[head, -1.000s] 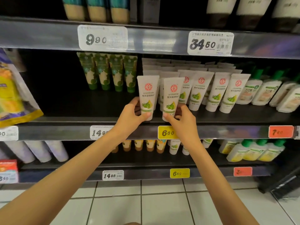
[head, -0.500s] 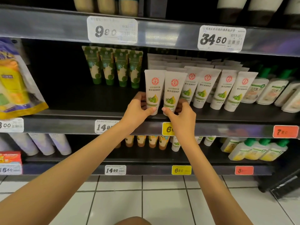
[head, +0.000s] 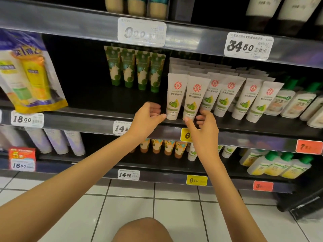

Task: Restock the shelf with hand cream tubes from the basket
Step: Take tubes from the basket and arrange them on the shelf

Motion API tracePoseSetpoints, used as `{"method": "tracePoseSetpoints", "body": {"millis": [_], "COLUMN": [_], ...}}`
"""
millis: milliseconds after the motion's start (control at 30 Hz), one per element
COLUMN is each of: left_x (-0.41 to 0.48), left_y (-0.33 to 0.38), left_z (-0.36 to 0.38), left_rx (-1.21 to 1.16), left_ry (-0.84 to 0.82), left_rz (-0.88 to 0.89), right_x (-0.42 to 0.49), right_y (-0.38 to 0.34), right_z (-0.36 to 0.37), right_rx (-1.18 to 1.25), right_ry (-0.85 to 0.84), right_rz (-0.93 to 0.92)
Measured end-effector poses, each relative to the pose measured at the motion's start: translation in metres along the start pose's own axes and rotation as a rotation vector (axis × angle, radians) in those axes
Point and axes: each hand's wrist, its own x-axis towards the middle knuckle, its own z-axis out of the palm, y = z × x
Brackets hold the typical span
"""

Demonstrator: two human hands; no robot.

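Head view of a shop shelving unit, seen from a low position. The middle shelf (head: 97,103) carries a row of white hand cream tubes (head: 244,100) standing cap down, several ranks deep, and leaning slightly to the right. The two nearest tubes stand at the left end of this row: the left front tube (head: 175,96) and, touching its right side, the right front tube (head: 194,100).

The left hand (head: 148,117) sits just left of the left front tube. Its fingers are loosely curled and clear of the tube, holding nothing, and only the thumb tip meets the cap. The right hand (head: 205,130) is below and to the right of the right front tube. Its fingers are relaxed and spread apart and grip nothing, while the thumb tip touches the tube's cap.

Farther back and to the left on the same shelf stand four green tubes (head: 134,67), well apart from the hands. Right of the white row are pale bottles with green caps (head: 297,100). A yellow-trimmed hanging pack (head: 29,75) occupies the far left.

On the shelf rail, a white price label (head: 120,128) lies beside the left wrist. A yellow price label (head: 186,135) is partly covered by the right hand. The lower shelf holds orange-patterned tubes (head: 162,147). A bare knee (head: 141,231) appears at the bottom edge above the white tiled floor (head: 174,206).
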Motion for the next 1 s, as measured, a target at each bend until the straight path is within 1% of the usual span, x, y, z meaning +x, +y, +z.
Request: {"method": "tracePoseSetpoints", "body": {"millis": [67, 133, 200, 300, 367, 433, 500, 567, 700, 833, 933, 1000], "left_x": [-0.015, -0.036, -0.058, -0.084, -0.096, -0.107, -0.122, -0.142, -0.209, -0.301, -0.381, -0.434], "left_y": [-0.005, -0.014, -0.028, -0.047, -0.055, -0.059, -0.06, -0.06, -0.069, -0.081, -0.095, -0.109], "left_z": [-0.018, -0.042, -0.073, -0.128, -0.163, -0.196, -0.226, -0.254, -0.326, -0.413, -0.47, -0.499], "left_rx": [0.007, 0.039, 0.07, 0.087, 0.105, 0.089, 0.062, 0.048, 0.074, 0.142, 0.242, 0.288], "left_ry": [0.019, -0.015, -0.064, -0.067, -0.019, 0.05, 0.079, 0.098, 0.313, 0.495, 0.682, 0.767], "left_rz": [0.036, 0.075, 0.085, 0.012, -0.009, -0.03, -0.037, -0.05, -0.092, -0.17, -0.279, -0.389], "right_x": [-0.013, -0.029, -0.045, -0.065, -0.078, -0.092, -0.106, -0.122, -0.173, -0.253, -0.328, -0.38], "right_y": [-0.008, -0.02, -0.037, -0.066, -0.086, -0.105, -0.125, -0.145, -0.2, -0.263, -0.298, -0.313], "right_z": [0.003, 0.01, 0.023, 0.047, 0.063, 0.08, 0.097, 0.117, 0.17, 0.24, 0.293, 0.322], "right_rx": [-0.014, -0.02, 0.025, 0.064, 0.124, 0.187, 0.199, 0.178, 0.162, 0.207, 0.241, 0.261], "right_ry": [0.032, -0.02, -0.161, -0.409, -0.541, -0.629, -0.697, -0.81, -1.063, -1.323, -1.516, -1.615], "right_rz": [-0.039, -0.114, -0.172, -0.24, -0.245, -0.266, -0.315, -0.351, -0.445, -0.578, -0.593, -0.571]}}
